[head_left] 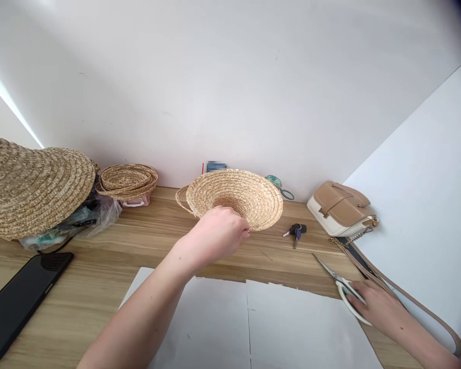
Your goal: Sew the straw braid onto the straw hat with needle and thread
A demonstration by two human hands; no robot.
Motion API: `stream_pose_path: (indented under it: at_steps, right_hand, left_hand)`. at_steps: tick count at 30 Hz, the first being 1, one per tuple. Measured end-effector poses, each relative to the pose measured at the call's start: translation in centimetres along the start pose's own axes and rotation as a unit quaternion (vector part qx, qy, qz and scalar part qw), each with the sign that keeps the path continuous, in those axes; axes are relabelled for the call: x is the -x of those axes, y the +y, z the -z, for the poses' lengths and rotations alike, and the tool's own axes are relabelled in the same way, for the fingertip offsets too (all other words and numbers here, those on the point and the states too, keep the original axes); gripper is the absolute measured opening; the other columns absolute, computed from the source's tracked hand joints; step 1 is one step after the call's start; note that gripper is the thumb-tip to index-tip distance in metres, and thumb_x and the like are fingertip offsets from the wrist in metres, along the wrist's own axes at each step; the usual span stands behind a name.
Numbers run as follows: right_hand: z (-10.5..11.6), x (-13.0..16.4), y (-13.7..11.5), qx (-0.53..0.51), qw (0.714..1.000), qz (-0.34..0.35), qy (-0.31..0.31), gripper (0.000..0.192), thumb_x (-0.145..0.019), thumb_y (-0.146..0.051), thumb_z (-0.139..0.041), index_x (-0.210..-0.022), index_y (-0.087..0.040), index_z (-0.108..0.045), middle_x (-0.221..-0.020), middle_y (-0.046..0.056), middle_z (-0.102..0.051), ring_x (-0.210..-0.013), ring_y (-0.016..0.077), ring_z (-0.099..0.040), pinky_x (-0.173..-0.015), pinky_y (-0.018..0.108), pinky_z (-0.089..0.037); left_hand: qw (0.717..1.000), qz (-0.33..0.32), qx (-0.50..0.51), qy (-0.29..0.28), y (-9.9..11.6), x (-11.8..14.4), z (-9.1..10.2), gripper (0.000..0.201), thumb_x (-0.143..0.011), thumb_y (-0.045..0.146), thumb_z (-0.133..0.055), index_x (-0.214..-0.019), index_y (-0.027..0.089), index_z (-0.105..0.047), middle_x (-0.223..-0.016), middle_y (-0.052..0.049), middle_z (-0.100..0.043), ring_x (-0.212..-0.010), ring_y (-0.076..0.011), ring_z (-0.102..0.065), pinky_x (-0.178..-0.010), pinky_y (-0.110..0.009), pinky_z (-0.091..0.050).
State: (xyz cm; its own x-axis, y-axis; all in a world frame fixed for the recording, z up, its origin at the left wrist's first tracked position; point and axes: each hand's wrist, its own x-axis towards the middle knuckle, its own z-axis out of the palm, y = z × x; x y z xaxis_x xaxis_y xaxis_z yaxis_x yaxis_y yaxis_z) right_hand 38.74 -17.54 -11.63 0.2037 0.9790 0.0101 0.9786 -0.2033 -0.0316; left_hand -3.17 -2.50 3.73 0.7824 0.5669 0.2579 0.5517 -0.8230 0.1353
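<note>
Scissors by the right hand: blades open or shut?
Shut. The scissors lie flat on the table, their blades together in one narrow point toward the keys. The right hand rests on the white handles.

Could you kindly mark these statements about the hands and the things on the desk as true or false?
1. The left hand grips the small straw hat by its brim. True.
2. The right hand holds the keys. False: it rests on the scissors; the keys lie apart, untouched.
3. A black phone lies on the wooden desk. True.
4. The handbag stands at the left of the desk. False: it sits at the right, by the wall.
5. The scissors lie under the hat. False: they lie beside the white paper.
</note>
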Motion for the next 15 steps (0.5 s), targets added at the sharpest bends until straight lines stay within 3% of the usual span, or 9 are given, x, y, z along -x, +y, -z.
stream_pose_path:
  at_steps: [2,4,8,11,13,15]
  right_hand:
    - [1.7,-1.3,-1.0,0.001,1.000,0.025,0.003,0.025,-0.076,-0.040,-0.048,-0.069,-0.024,-0.065,-0.082,0.014,-0.070,-0.082,0.0364,-0.067,-0.070,0.047,-0.052]
    - [5.4,-2.8,-3.5,-0.042,0.998,0.047,0.028,0.030,-0.079,-0.043,-0.049,-0.083,-0.022,-0.070,-0.095,0.014,-0.069,-0.089,0.0339,-0.066,-0.078,0.046,-0.051]
    - [14.4,-5.8,-12.3,-0.170,0.974,0.147,0.023,0.033,-0.087,-0.050,-0.050,-0.098,-0.026,-0.068,-0.105,0.008,-0.065,-0.090,0.0237,-0.061,-0.070,0.034,-0.048]
    - [18.7,-8.3,-18.7,-0.218,0.942,0.252,-0.038,0.031,-0.086,-0.048,-0.053,-0.093,-0.023,-0.070,-0.097,0.006,-0.065,-0.087,0.0201,-0.058,-0.073,0.031,-0.044]
    - [19.8,-10.4,-21.8,-0.201,0.936,0.273,-0.095,0.033,-0.084,-0.049,-0.055,-0.089,-0.020,-0.070,-0.091,0.006,-0.066,-0.084,0.0192,-0.057,-0.073,0.030,-0.043]
    - [20.0,-12.6,-23.9,-0.143,0.930,0.279,-0.191,0.036,-0.081,-0.050,-0.056,-0.085,-0.017,-0.070,-0.080,0.004,-0.064,-0.074,0.0167,-0.055,-0.063,0.027,-0.040]
  left_hand:
    - [1.000,0.010,0.001,-0.006,-0.1,0.1,0.2,0.031,-0.089,0.023,-0.049,-0.062,0.013,-0.060,-0.064,-0.006,-0.064,-0.065,-0.0169,-0.058,-0.060,-0.027,-0.034]
    - [1.000,0.020,0.002,-0.014,-0.1,0.2,0.4,0.029,-0.088,0.023,-0.051,-0.063,0.013,-0.060,-0.065,-0.007,-0.065,-0.066,-0.0176,-0.059,-0.060,-0.027,-0.035]
    - [0.999,0.025,0.008,-0.019,-0.3,0.4,0.5,0.029,-0.088,0.025,-0.053,-0.063,0.013,-0.062,-0.066,-0.008,-0.065,-0.068,-0.0189,-0.061,-0.061,-0.027,-0.037]
    - [1.000,0.016,0.005,-0.015,-0.3,0.5,0.2,0.029,-0.089,0.026,-0.052,-0.065,0.013,-0.063,-0.067,-0.009,-0.066,-0.069,-0.0204,-0.062,-0.064,-0.030,-0.040]
    - [1.000,0.005,0.000,-0.008,-0.4,0.6,-0.1,0.027,-0.088,0.025,-0.052,-0.067,0.013,-0.064,-0.066,-0.008,-0.066,-0.070,-0.0216,-0.062,-0.065,-0.031,-0.041]
    - [1.000,-0.004,-0.005,-0.001,-0.5,0.7,-0.3,0.026,-0.088,0.024,-0.053,-0.067,0.014,-0.064,-0.065,-0.008,-0.065,-0.070,-0.0223,-0.063,-0.065,-0.032,-0.041]
